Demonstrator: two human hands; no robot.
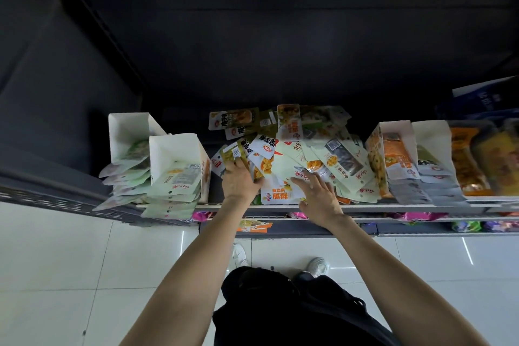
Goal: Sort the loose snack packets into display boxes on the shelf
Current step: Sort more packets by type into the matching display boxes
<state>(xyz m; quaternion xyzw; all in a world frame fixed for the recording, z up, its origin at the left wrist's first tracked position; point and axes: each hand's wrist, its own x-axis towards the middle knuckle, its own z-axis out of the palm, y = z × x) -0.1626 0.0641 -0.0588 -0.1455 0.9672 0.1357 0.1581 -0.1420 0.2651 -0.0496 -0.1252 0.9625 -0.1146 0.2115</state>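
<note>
A heap of loose snack packets (306,146), pale green, olive and white, lies in the middle of the shelf (393,208). My left hand (240,181) grips a small bunch of packets (241,153) at the heap's left side. My right hand (318,192) lies with spread fingers on a pale green packet (283,174) at the heap's front. Two white display boxes (175,160) stand at the left, with pale green packets spilling out of their fronts. Two more display boxes (393,149) at the right hold orange and grey packets.
Orange and yellow bags (483,157) sit at the far right of the shelf. Lower shelves below show pink, purple and orange packets (254,225). A dark perforated shelf (50,196) runs off to the left. White floor tiles and my shoes lie beneath.
</note>
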